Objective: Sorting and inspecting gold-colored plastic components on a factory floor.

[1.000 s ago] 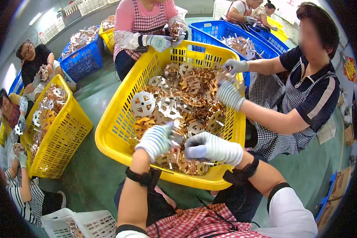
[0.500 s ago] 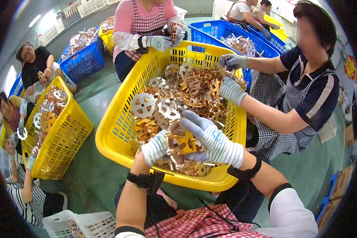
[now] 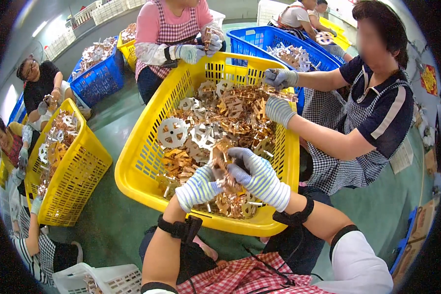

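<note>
- Head view: left hand (image 3: 197, 188) and right hand (image 3: 259, 177), both in striped work gloves, closed together on one copper-coloured stamped metal part (image 3: 224, 166); left grip pinched on its lower edge, right grip wrapped over its top and right side.
- Held just above the near end of the big yellow basket (image 3: 137, 161), over the heap of like parts (image 3: 220, 122), copper and silvery, some wheel-shaped.
- Black straps seen on both forearms, near the wrists.
- Across the basket, a co-worker in a dark shirt and checked apron: two gloved hands (image 3: 279, 93) down at the far right of the heap, touching parts.
- At the far end, a person in a pink top, gloved hands (image 3: 201, 49) holding a small part above the rim.
- Behind, a blue basket (image 3: 299, 39) with more parts.
- At left, a second yellow basket (image 3: 68, 176), filled the same way, with further seated people beside it.
- Green floor (image 3: 112, 225) under everything.
</note>
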Demonstrator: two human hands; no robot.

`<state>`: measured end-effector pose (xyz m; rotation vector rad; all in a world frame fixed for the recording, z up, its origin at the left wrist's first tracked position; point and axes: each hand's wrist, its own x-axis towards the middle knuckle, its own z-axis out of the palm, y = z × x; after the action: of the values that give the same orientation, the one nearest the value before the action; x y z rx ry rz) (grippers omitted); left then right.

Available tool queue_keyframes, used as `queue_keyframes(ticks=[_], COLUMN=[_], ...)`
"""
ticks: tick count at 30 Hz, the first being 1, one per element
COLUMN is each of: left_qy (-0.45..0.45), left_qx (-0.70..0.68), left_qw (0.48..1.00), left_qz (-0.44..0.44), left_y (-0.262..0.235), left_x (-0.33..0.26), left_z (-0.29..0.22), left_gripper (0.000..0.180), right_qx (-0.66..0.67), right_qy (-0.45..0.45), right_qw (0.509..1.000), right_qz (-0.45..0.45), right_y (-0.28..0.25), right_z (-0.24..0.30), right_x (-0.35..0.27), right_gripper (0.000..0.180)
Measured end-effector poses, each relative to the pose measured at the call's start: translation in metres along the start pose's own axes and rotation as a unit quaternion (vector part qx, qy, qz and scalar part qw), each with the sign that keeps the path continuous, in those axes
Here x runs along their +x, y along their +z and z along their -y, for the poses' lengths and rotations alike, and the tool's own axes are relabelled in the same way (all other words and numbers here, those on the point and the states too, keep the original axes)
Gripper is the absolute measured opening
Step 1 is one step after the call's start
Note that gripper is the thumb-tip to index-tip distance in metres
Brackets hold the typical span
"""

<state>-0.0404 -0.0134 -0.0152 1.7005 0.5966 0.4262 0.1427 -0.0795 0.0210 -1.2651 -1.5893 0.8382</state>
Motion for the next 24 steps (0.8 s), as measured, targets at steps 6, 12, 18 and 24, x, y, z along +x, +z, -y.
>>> queue_keyframes(ticks=[6,12,18,24], left_qy=[0.095,0.135,0.059,0.067], left_qx=[-0.079,0.465,0.509,0.479], left_qw=[0.992,0.875,0.858,0.875], left_qz=[0.031,-0.025,-0.020,-0.033], left_y=[0.015,0.016,0.011,0.004], left_x=[0.008,0.007,-0.004,0.001], left_z=[-0.015,-0.014,-0.047,-0.021], left_gripper=[0.042,0.039,0.050,0.060], right_qx=[0.073,-0.065,-0.067,0.042], right_qy=[-0.006,0.028,-0.069,0.059], right_qw=[0.995,0.997,0.994,0.997], right_qz=[-0.073,0.011,0.059,0.008], right_y=[-0.016,-0.025,-0.024,-0.019], right_z=[0.016,0.024,0.013,-0.008], right_x=[0.015,0.014,0.017,0.016], right_gripper=[0.017,0.024,0.025,0.025])
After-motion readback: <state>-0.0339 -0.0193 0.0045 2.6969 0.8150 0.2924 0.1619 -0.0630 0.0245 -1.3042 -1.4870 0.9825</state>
